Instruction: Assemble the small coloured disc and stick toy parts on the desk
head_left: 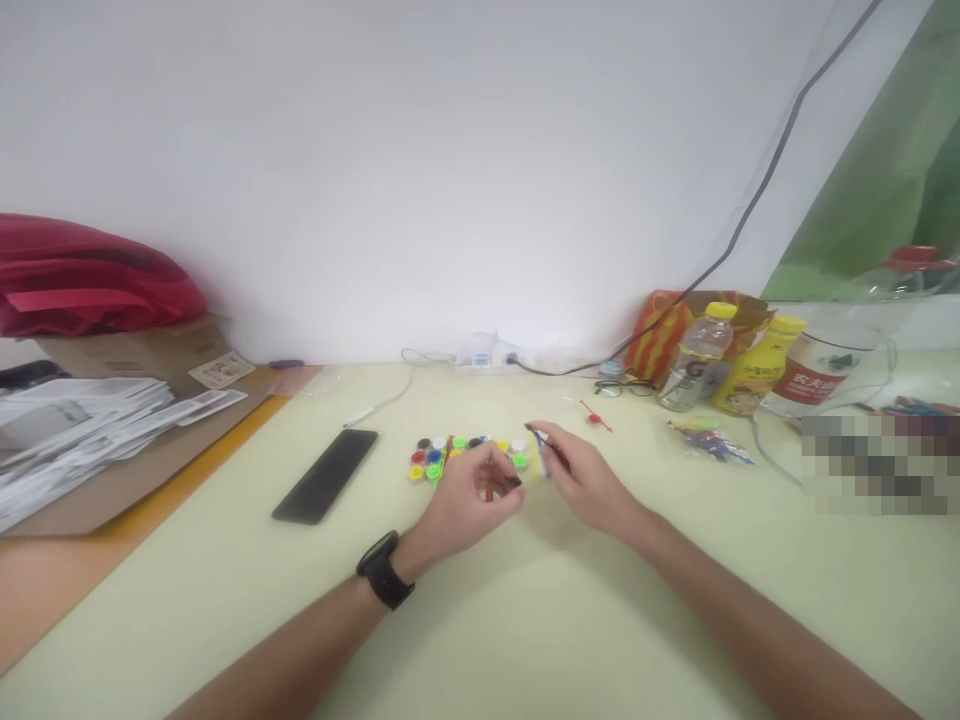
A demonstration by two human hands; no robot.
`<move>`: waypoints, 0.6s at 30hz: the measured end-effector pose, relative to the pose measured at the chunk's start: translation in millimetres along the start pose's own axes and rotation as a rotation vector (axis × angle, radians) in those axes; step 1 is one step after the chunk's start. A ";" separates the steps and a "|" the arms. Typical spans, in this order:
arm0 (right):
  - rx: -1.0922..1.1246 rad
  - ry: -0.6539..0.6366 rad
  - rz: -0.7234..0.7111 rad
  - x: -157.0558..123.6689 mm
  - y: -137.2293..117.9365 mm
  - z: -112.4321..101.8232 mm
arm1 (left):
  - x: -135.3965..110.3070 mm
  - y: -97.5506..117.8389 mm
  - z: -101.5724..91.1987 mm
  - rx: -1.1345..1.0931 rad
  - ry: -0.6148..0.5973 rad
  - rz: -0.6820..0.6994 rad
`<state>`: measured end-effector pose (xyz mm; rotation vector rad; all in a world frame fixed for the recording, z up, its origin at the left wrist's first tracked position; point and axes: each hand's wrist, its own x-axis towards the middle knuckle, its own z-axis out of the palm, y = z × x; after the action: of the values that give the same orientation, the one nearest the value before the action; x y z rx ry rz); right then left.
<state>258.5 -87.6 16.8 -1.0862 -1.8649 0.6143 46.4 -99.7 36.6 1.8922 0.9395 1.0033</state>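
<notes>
Small round discs in red, blue, yellow, green, black and white lie in a cluster on the table, partly hidden behind my left hand. That hand is curled, thumb and fingertips closed together at a small dark bit too small to name. Just right of the cluster, my right hand pinches a thin blue plastic piece with a dark end. Yellow and blue strips show beside its fingertips. A red piece with a round middle and thin arms lies beyond the right hand.
A black phone lies left of the discs. At the right stand a clear bottle, a yellow bottle and a large jug, near a bag of small parts. Papers are stacked left; a power strip sits at the wall.
</notes>
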 end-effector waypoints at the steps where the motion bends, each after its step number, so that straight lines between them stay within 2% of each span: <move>1: -0.045 0.051 0.006 2.7 8.5 -3.0 | -1.2 -0.2 -0.2 0.064 -0.017 0.030; 3: -0.142 0.064 0.044 6.4 24.8 -8.3 | -4.0 -2.8 -0.2 0.227 -0.057 0.118; 5: -0.203 0.011 0.087 7.4 36.2 -11.6 | -6.2 -7.5 0.1 0.384 -0.083 0.223; 8: -0.252 -0.044 0.117 6.0 40.3 -13.5 | -7.0 -14.2 0.3 0.524 -0.112 0.316; 13: -0.408 -0.017 0.065 7.5 37.1 -21.7 | -5.0 -15.0 -0.9 0.667 -0.121 0.280; 18: -0.627 0.093 0.057 11.6 58.5 -40.9 | -3.2 -14.0 -3.8 0.725 -0.132 0.283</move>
<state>316.8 -48.8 -1.4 -1.5362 -1.9997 -0.0115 38.4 -95.4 24.9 2.7179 1.0641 0.7232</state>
